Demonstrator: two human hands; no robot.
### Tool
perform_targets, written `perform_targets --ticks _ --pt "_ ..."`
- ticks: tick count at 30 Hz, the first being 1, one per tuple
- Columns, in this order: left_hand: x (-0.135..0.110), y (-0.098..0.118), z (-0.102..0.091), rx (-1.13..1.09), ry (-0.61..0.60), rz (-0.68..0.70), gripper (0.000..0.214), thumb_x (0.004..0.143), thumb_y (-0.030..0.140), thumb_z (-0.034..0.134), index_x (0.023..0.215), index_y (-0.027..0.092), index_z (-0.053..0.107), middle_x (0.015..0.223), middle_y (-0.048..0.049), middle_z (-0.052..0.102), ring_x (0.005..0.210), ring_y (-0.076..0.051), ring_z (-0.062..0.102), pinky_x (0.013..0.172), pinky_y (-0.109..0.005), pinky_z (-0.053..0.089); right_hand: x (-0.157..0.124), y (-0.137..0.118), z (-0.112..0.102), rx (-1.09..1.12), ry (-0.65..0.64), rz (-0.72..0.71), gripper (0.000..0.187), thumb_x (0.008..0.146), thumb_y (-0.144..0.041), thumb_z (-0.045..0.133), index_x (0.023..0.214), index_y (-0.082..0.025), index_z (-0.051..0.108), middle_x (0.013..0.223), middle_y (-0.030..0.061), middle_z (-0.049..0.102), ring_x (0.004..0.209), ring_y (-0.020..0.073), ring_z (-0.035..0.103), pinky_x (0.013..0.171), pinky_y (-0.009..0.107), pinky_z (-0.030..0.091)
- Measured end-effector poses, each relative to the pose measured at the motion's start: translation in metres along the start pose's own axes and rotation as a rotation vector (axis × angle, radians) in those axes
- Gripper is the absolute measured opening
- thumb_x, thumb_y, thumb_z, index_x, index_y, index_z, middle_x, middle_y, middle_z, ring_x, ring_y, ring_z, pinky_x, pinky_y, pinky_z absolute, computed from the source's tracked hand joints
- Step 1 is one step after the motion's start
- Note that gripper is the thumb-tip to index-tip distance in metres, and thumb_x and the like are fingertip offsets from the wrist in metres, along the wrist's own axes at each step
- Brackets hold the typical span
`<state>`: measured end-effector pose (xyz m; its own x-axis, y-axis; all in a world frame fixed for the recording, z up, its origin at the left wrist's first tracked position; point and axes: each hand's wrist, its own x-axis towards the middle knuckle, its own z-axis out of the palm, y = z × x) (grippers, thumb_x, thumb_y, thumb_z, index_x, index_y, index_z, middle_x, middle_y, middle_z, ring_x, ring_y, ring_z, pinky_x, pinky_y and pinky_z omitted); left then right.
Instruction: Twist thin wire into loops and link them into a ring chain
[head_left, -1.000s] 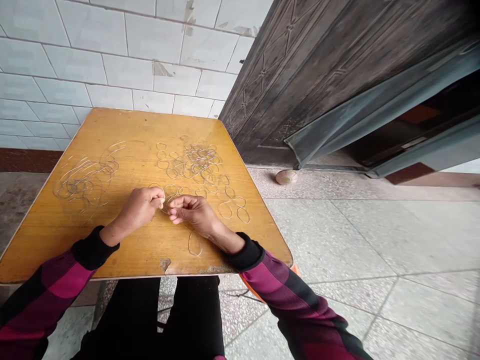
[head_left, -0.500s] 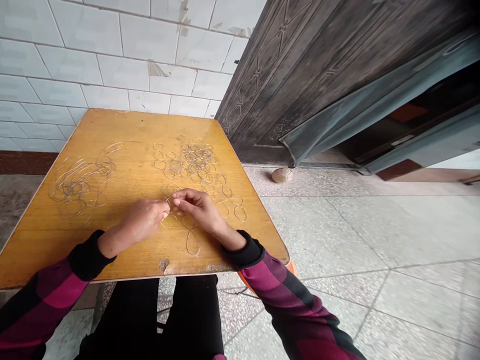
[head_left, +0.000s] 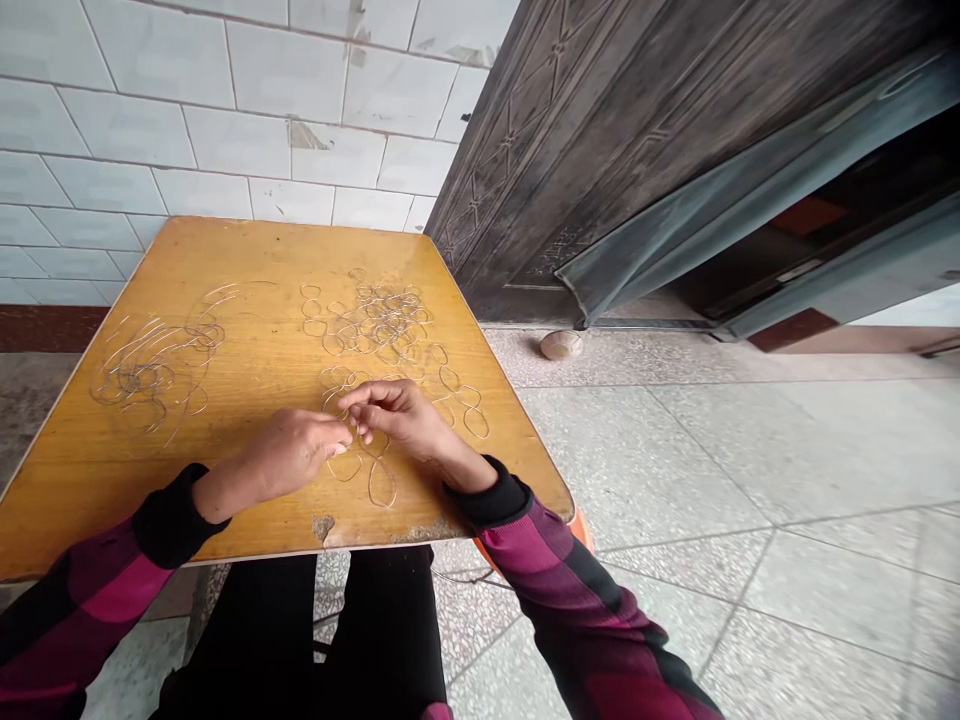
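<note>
Over the near part of the wooden table, my left hand [head_left: 289,455] is closed in a pinch on a thin wire loop [head_left: 346,474] that hangs below its fingertips. My right hand [head_left: 405,425] meets it from the right, thumb and index finger pinched together at the same wire; the exact contact is hidden by the fingers. Close to the right wrist, a figure-eight wire piece [head_left: 382,485] lies flat. Beyond the hands, a pile of looped wire pieces [head_left: 390,315] spreads over the table. Left of it lies a tangle of curved wires [head_left: 139,375].
The yellow wooden table [head_left: 247,250] has a chipped front edge and stands by a white tiled wall [head_left: 285,60]. To its right are a dark carved door [head_left: 525,190], a grey curtain [head_left: 675,220] and a roundish object [head_left: 561,345] on the speckled floor [head_left: 660,450].
My left hand has shifted slightly right and down, and the wire loop now hangs lower beneath its fingers. My right hand stays close beside it. The view has moved a little.
</note>
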<state>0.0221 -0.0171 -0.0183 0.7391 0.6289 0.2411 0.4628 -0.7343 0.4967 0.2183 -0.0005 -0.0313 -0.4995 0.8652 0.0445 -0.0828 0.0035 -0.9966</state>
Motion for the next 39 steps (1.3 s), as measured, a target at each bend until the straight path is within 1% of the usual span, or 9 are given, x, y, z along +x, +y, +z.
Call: perform_targets --ticks 3,6,9,13,17,20,25,32,39 --pt "0.002 -0.001 -0.008 -0.284 -0.098 -0.128 0.020 0.086 0.017 0.048 0.075 0.016 0.064 0.072 -0.0022 0.066 0.064 -0.012 0.059 0.063 -0.026 0.043 0.001 -0.002 -0.001 0.018 -0.031 0.004 0.018 0.082 -0.029 0.067 0.093 -0.015 0.072 0.065 -0.0023 0.062 0.055 0.0066 0.056 0.058 0.022 0.051" --pt "0.002 -0.005 -0.017 -0.757 -0.270 -0.307 0.014 0.082 0.024 0.056 0.072 0.016 0.060 0.064 0.0003 0.061 0.049 -0.008 0.051 0.051 -0.022 0.039 0.002 -0.007 0.000 -0.042 -0.096 -0.073 0.018 0.081 -0.030 0.070 0.094 -0.018 0.072 0.084 0.0016 0.066 0.071 0.0086 0.061 0.068 0.024 0.053" --pt "0.001 -0.012 -0.022 -1.189 -0.296 -0.424 0.014 0.077 0.029 0.065 0.074 0.015 0.061 0.067 -0.0009 0.063 0.043 -0.005 0.044 0.046 -0.021 0.038 0.002 -0.008 0.002 -0.036 -0.106 -0.104 0.020 0.080 -0.034 0.071 0.093 -0.019 0.072 0.091 0.0025 0.068 0.075 0.0096 0.064 0.072 0.026 0.054" --pt "0.002 -0.020 -0.018 -1.534 -0.200 -0.508 0.017 0.073 0.029 0.072 0.076 0.013 0.066 0.073 -0.0029 0.064 0.038 0.000 0.031 0.039 -0.017 0.032 0.004 -0.002 0.004 0.116 -0.003 0.045 0.026 0.075 -0.042 0.074 0.078 -0.016 0.070 0.069 0.0006 0.068 0.060 0.0086 0.064 0.060 0.022 0.055" --pt "0.010 -0.022 -0.014 -1.711 0.156 -0.657 0.012 0.082 0.021 0.063 0.081 0.010 0.068 0.078 -0.0069 0.067 0.045 -0.001 0.041 0.042 -0.013 0.038 0.010 0.008 0.005 0.321 0.154 0.133 0.029 0.067 -0.039 0.081 0.075 -0.015 0.068 0.070 0.0007 0.071 0.056 0.0071 0.065 0.054 0.018 0.055" --pt "0.014 -0.019 -0.011 -1.751 0.382 -0.737 0.015 0.086 0.012 0.052 0.082 0.009 0.067 0.079 -0.0090 0.069 0.052 -0.004 0.052 0.049 -0.014 0.045 0.014 0.012 0.005 0.417 0.235 0.152 0.025 0.066 -0.034 0.083 0.074 -0.015 0.069 0.070 0.0010 0.071 0.057 0.0069 0.066 0.055 0.016 0.056" --pt "0.014 -0.011 -0.001 -1.569 0.517 -0.657 0.005 0.079 0.012 0.062 0.081 0.010 0.065 0.081 -0.0072 0.070 0.060 -0.007 0.059 0.055 -0.017 0.047 0.014 0.016 0.008 0.470 0.238 0.175 0.025 0.068 -0.032 0.082 0.079 -0.014 0.068 0.073 0.0023 0.073 0.064 0.0079 0.068 0.061 0.016 0.057" --pt "0.011 -0.012 0.005 -1.240 0.517 -0.573 0.013 0.075 0.025 0.067 0.077 0.012 0.065 0.066 -0.0007 0.061 0.049 -0.006 0.051 0.046 -0.018 0.038 0.012 0.015 0.008 0.285 0.174 0.106 0.026 0.066 -0.035 0.082 0.079 -0.016 0.070 0.074 -0.0004 0.069 0.065 0.0065 0.064 0.061 0.017 0.053" --pt "0.011 -0.015 0.008 -1.113 0.461 -0.527 0.015 0.076 0.028 0.066 0.078 0.013 0.064 0.065 0.0005 0.058 0.045 -0.005 0.047 0.041 -0.019 0.036 0.011 0.016 0.006 0.158 0.142 0.098 0.026 0.068 -0.038 0.080 0.080 -0.017 0.072 0.069 -0.0018 0.067 0.059 0.0064 0.059 0.057 0.020 0.050"
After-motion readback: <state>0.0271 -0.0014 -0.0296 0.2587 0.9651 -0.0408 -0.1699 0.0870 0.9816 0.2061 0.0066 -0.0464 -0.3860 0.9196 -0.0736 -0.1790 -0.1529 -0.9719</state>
